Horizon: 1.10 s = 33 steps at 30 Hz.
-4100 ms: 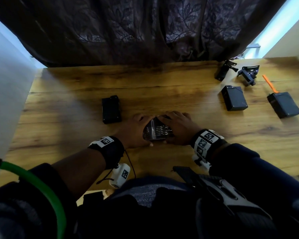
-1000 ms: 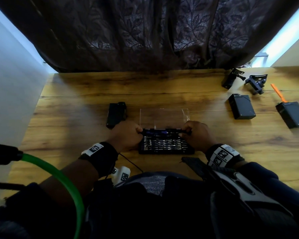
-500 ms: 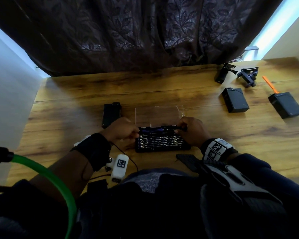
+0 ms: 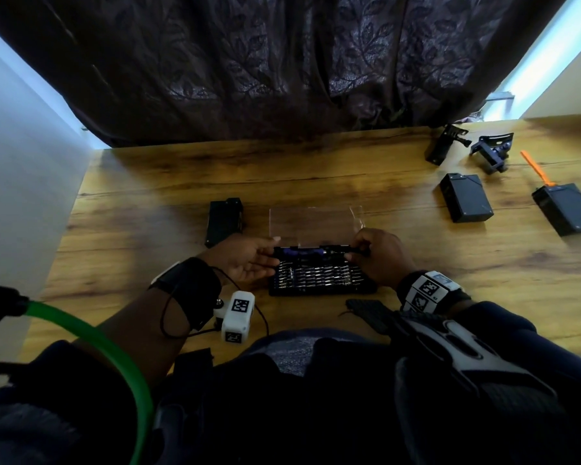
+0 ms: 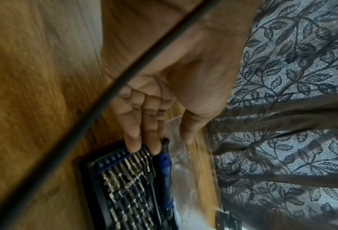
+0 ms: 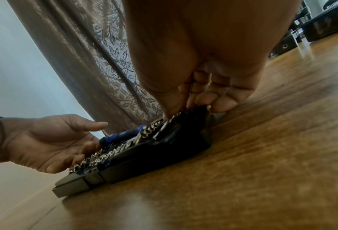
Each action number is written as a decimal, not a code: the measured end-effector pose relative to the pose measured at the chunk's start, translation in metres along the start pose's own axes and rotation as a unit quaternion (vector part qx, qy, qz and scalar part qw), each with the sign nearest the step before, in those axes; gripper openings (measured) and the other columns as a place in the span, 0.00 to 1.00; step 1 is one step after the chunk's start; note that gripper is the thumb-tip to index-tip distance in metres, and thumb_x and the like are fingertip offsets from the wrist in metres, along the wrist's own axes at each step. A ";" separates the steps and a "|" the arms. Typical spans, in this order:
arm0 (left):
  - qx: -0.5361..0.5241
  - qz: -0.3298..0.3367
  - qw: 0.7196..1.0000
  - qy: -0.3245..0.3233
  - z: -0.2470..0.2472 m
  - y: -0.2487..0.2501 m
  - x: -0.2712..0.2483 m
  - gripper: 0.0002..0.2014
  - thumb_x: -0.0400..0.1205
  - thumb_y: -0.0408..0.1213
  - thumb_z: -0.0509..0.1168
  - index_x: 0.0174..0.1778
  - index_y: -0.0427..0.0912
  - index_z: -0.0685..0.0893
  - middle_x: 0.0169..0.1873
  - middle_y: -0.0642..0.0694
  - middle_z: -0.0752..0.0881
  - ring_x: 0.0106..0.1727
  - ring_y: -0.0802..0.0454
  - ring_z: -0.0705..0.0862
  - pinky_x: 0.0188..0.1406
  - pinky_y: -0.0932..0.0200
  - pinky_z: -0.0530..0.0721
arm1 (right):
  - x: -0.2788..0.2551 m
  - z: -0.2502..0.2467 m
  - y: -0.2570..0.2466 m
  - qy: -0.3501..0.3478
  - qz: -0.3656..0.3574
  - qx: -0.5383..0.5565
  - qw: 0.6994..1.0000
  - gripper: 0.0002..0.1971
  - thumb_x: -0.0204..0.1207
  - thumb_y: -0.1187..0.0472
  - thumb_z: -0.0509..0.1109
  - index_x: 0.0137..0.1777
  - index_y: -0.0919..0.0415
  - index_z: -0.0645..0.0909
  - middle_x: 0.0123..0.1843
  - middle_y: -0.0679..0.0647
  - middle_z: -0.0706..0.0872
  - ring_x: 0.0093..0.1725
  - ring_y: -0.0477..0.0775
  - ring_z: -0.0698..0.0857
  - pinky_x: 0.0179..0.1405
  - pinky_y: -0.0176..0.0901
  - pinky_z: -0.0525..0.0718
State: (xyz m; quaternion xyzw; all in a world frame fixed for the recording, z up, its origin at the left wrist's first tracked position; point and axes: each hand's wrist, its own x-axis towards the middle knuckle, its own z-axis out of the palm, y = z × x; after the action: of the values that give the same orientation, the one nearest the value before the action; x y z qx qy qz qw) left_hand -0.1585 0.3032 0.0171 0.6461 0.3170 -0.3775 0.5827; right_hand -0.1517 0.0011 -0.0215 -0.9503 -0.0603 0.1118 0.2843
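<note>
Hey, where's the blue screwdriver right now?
In the head view the blue screwdriver lies along the far edge of the open bit case, just before its clear lid, between the left hand and the right hand, which pinches its tip end.

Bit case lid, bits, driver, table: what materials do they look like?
Lid: clear plastic, glossy; the wood grain shows through it. Bits: bare metal, probably steel; bright glints. Driver: blue and black, matte, plastic or anodised metal; cannot tell. Table: wood or wood-look laminate, satin sheen over grain.
</note>
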 end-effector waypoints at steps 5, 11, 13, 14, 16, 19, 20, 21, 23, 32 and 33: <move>-0.054 0.038 0.998 0.018 0.017 0.000 0.002 0.07 0.86 0.43 0.72 0.53 0.43 0.87 0.43 0.42 0.90 0.39 0.52 0.89 0.24 0.68 0.84 | -0.001 -0.002 -0.001 -0.002 -0.003 0.000 1.000 0.09 0.76 0.51 0.80 0.49 0.54 0.85 0.45 0.47 0.86 0.44 0.48 0.84 0.35 0.35 0.79; -0.064 0.060 0.995 0.057 0.025 0.003 0.007 0.05 0.87 0.36 0.70 0.47 0.40 0.88 0.30 0.45 0.87 0.20 0.59 0.83 0.18 0.70 0.81 | 0.000 -0.002 -0.001 -0.009 -0.001 0.007 1.000 0.10 0.76 0.51 0.80 0.49 0.54 0.85 0.44 0.49 0.86 0.43 0.48 0.84 0.33 0.36 0.77; -0.073 0.075 0.993 0.056 0.022 0.006 0.004 0.06 0.87 0.36 0.70 0.45 0.39 0.87 0.27 0.46 0.86 0.20 0.58 0.82 0.17 0.69 0.80 | 0.002 -0.004 0.002 -0.021 -0.012 0.007 1.000 0.10 0.76 0.50 0.80 0.49 0.53 0.85 0.44 0.48 0.86 0.43 0.50 0.85 0.34 0.38 0.78; -0.075 0.087 0.992 0.051 0.020 0.008 0.002 0.07 0.87 0.35 0.70 0.44 0.39 0.87 0.27 0.45 0.86 0.20 0.58 0.82 0.17 0.69 0.79 | 0.003 -0.006 0.003 -0.024 -0.019 0.010 0.999 0.11 0.76 0.48 0.79 0.50 0.51 0.84 0.44 0.47 0.86 0.44 0.49 0.85 0.35 0.39 0.79; -0.077 0.114 0.990 0.038 0.014 0.010 -0.002 0.09 0.86 0.34 0.71 0.40 0.38 0.88 0.27 0.44 0.85 0.19 0.57 0.81 0.17 0.69 0.78 | 0.005 -0.010 0.004 -0.029 -0.040 0.022 0.999 0.14 0.77 0.43 0.77 0.58 0.48 0.85 0.47 0.42 0.85 0.45 0.45 0.85 0.40 0.41 0.82; -0.074 0.138 0.988 0.004 0.005 0.015 -0.007 0.09 0.86 0.33 0.70 0.40 0.37 0.88 0.26 0.44 0.86 0.20 0.56 0.82 0.18 0.68 0.78 | 0.009 -0.016 0.001 -0.041 -0.084 0.029 0.995 0.17 0.80 0.42 0.73 0.64 0.47 0.88 0.52 0.38 0.85 0.47 0.40 0.84 0.45 0.42 0.85; -0.076 0.140 0.987 -0.010 0.001 0.016 -0.007 0.08 0.86 0.34 0.70 0.42 0.37 0.88 0.26 0.44 0.86 0.21 0.55 0.82 0.19 0.68 0.78 | 0.011 -0.018 -0.001 -0.046 -0.098 0.036 0.994 0.15 0.82 0.43 0.72 0.63 0.47 0.89 0.52 0.38 0.86 0.48 0.40 0.85 0.47 0.43 0.86; -0.082 0.141 0.986 -0.020 -0.001 0.017 -0.007 0.08 0.87 0.34 0.69 0.44 0.38 0.89 0.26 0.44 0.86 0.22 0.55 0.82 0.20 0.68 0.79 | 0.013 -0.019 -0.002 -0.048 -0.108 0.046 0.992 0.14 0.83 0.44 0.71 0.63 0.47 0.89 0.53 0.39 0.87 0.49 0.40 0.86 0.48 0.43 0.87; -0.097 0.144 0.984 -0.030 -0.004 0.019 -0.005 0.07 0.88 0.34 0.66 0.48 0.38 0.89 0.27 0.44 0.86 0.24 0.54 0.83 0.22 0.67 0.80 | 0.016 -0.021 -0.006 -0.046 -0.112 0.075 0.990 0.12 0.85 0.48 0.70 0.62 0.50 0.90 0.54 0.41 0.90 0.50 0.43 0.88 0.48 0.41 0.86; -0.117 0.135 0.984 -0.014 0.011 0.021 0.016 0.05 0.88 0.36 0.69 0.52 0.38 0.86 0.34 0.43 0.90 0.30 0.55 0.89 0.29 0.66 0.88 | 0.048 -0.017 -0.009 -0.067 -0.038 0.042 0.996 0.08 0.84 0.59 0.73 0.43 0.57 0.88 0.34 0.43 0.85 0.33 0.40 0.80 0.33 0.37 0.74; -0.111 0.134 0.985 -0.011 0.012 0.021 0.019 0.04 0.88 0.35 0.69 0.52 0.38 0.86 0.35 0.42 0.90 0.31 0.55 0.89 0.30 0.66 0.89 | 0.051 -0.017 -0.009 -0.076 -0.036 0.034 0.996 0.08 0.83 0.59 0.73 0.42 0.57 0.88 0.35 0.43 0.85 0.34 0.39 0.80 0.34 0.38 0.73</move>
State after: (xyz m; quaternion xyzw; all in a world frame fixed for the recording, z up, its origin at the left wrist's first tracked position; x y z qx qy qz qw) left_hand -0.1324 0.2879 0.0109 0.6095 0.2611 -0.2657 0.6998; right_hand -0.0985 0.0088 -0.0121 -0.9261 -0.1118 0.1756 0.3146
